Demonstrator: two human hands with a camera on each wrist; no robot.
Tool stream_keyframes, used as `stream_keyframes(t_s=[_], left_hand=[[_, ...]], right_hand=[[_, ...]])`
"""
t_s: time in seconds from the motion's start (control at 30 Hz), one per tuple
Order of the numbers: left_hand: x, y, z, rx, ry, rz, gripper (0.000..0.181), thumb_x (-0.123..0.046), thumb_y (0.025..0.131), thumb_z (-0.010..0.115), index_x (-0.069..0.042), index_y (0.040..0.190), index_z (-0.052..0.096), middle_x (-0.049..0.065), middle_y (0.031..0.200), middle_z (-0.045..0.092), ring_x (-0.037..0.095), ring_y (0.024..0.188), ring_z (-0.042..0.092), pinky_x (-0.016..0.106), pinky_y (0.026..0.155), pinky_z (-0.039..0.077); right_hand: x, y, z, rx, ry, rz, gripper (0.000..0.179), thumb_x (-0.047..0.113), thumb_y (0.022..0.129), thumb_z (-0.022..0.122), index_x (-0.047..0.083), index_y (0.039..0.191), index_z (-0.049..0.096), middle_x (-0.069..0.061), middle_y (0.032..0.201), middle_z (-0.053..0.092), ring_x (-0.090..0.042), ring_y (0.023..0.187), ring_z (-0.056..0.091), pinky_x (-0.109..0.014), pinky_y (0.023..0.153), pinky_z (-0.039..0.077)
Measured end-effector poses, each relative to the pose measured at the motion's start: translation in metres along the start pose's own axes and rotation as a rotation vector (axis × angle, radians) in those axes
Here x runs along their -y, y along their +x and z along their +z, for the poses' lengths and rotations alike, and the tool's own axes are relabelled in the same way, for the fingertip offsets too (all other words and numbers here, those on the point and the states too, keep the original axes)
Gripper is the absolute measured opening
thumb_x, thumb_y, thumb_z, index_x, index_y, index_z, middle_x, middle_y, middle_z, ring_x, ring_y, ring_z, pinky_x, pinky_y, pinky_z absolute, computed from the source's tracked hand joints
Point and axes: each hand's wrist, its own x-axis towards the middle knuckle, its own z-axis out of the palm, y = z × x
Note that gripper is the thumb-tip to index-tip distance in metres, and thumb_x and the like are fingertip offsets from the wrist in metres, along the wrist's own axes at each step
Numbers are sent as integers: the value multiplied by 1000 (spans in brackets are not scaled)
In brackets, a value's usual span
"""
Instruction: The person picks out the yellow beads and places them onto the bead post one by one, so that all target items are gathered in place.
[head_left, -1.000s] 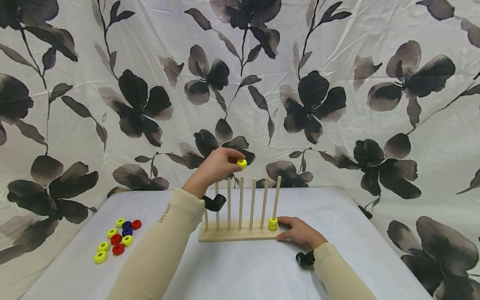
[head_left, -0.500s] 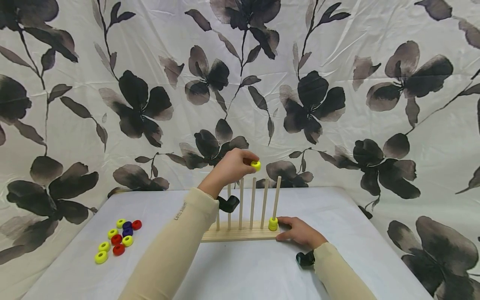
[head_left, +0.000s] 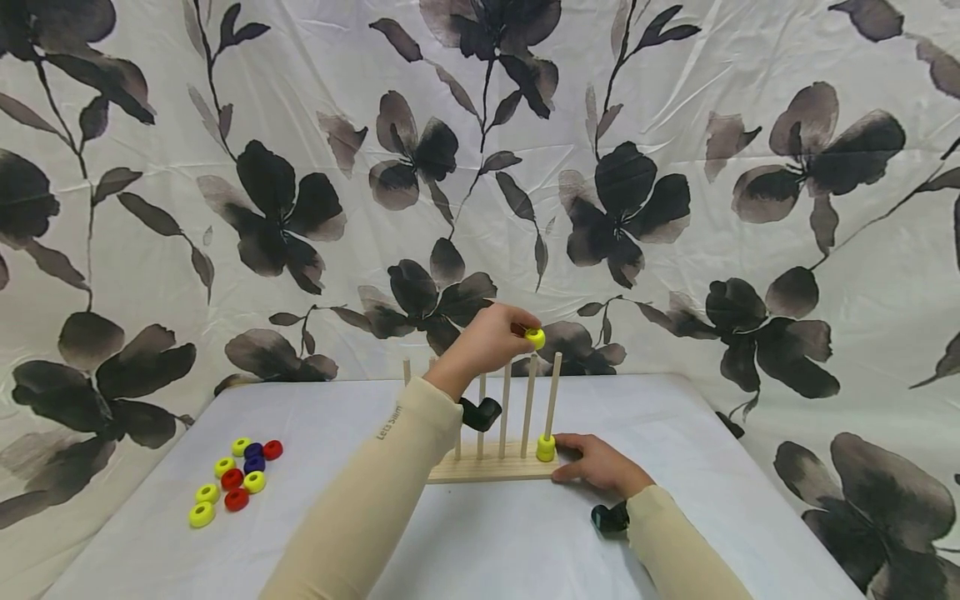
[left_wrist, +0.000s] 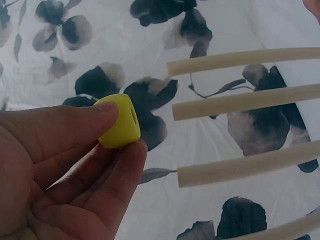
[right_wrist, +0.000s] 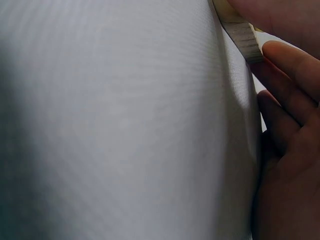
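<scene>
In the head view my left hand is raised above the peg rack, pinching a yellow ring bead just over the peg tops. The left wrist view shows the bead between thumb and fingertips, its hole facing the pegs and apart from them. My right hand holds the right end of the rack's wooden base, thumb at the front. In the right wrist view the base end lies between thumb and fingers. Yellow beads sit stacked low on the rightmost peg.
Loose yellow, red and blue beads lie at the left of the white table, among them a red bead and a blue bead. A floral cloth hangs behind. My left forearm partly hides the left pegs.
My left hand has moved right across the tops of the pegs with the yellow bead, dropping slightly. The right hand and the rack have stayed in place.
</scene>
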Motion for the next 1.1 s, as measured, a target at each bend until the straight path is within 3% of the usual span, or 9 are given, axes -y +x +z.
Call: stream_keyframes(t_s=[0.33, 0.7, 1.1], left_hand=[[-5, 10, 16, 16, 34, 11, 33, -8, 91, 61, -8, 124, 66, 9, 118, 68, 19, 106, 65, 27, 86, 56], [-7, 14, 29, 17, 90, 68, 31, -3, 90, 61, -4, 120, 68, 11, 117, 69, 20, 105, 66, 26, 86, 55], [-11, 14, 36, 12, 133, 62, 31, -5, 90, 61, -6, 121, 68, 9, 116, 69, 18, 99, 65, 24, 83, 56]], right_hand=[[1, -2, 0, -12, -7, -8, 69, 28, 72, 84, 18, 135, 58, -8, 146, 50, -35, 140, 38, -58, 114, 29], [-1, 0, 0, -7, -24, -22, 69, 30, 72, 84, 20, 135, 58, -7, 146, 50, -34, 140, 38, -57, 114, 30], [1, -3, -1, -8, -21, -11, 69, 30, 72, 84, 20, 136, 58, -7, 146, 50, -34, 140, 38, -57, 114, 29]])
